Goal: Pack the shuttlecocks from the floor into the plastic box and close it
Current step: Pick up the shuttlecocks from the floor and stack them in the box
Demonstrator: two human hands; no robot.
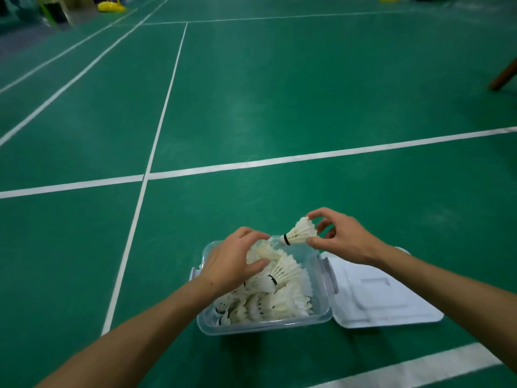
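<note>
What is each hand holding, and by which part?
Right hand pinches a white feathered shuttlecock by its feather skirt. Left hand grips a nested row of shuttlecocks near its top.

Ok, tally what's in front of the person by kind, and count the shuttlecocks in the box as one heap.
Shuttlecock held in the right hand: 1
Heap of shuttlecocks in the box, under the left hand, too tangled to count singly: 1
Clear plastic box: 1
White lid, lying off to the box's right: 1
Total: 4
</note>
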